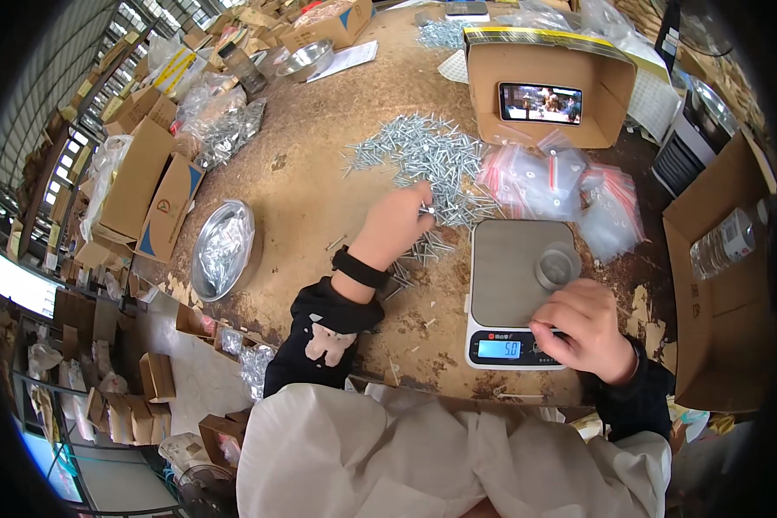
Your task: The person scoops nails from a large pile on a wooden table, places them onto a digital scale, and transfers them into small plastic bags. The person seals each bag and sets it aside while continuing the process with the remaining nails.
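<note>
A heap of silvery screws (445, 160) lies on the worn table. At its near edge, my left hand (394, 223) is closed, with metal screw ends showing at the fingertips. Right of it sits a digital kitchen scale (509, 268) with a lit blue display. A small round clear cup (558, 265) stands on the scale's plate, towards the right. My right hand (583, 330) is over the scale's front right corner, just below the cup. Its fingers are curled in, and whatever they may hold is hidden.
Red-edged zip bags (535, 181) lie behind the scale. An open box (609, 129) holds a phone (540, 104) playing video. On the left stands a metal bowl (200, 259) with a plastic bag inside. A carton with a plastic bottle (721, 244) is at right.
</note>
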Motion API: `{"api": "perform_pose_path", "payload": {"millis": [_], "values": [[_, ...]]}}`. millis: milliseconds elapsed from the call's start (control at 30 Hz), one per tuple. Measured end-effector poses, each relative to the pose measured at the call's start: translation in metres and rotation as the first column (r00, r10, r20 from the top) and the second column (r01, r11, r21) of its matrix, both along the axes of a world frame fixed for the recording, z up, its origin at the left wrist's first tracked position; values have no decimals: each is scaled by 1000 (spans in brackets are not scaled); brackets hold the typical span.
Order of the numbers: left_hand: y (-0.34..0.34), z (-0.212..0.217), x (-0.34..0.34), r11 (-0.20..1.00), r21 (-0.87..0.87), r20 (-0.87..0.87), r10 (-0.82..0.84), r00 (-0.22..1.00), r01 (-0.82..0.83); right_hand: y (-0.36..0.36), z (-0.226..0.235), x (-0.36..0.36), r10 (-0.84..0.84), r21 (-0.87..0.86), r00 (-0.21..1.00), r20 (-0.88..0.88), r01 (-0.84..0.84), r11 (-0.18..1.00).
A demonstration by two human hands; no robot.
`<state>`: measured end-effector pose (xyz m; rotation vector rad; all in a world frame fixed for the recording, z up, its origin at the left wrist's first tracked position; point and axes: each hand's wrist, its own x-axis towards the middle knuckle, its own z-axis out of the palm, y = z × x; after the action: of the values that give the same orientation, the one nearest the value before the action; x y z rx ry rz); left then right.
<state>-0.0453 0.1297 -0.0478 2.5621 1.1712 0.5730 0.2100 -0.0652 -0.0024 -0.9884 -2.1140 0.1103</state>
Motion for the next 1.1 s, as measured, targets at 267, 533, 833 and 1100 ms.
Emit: {"api": "perform_pose_path", "payload": {"millis": [267, 533, 833, 1100], "values": [[0, 23, -9, 969, -248, 280, 53, 959, 19, 8, 28, 12, -291, -95, 956, -39, 287, 953], [-48, 50, 22, 821, -399, 628, -80, 774, 409, 7, 7, 19, -192, -404, 967, 165, 244, 882], [-101, 39, 57, 851, 50, 274, -515, 812, 523, 3, 3, -2, -125, -430, 991, 39, 130, 893], [-103, 43, 56, 793, 100, 232, -607, 761, 602, 6, -7, 4, -95, -345, 988, 119, 130, 929]]}}
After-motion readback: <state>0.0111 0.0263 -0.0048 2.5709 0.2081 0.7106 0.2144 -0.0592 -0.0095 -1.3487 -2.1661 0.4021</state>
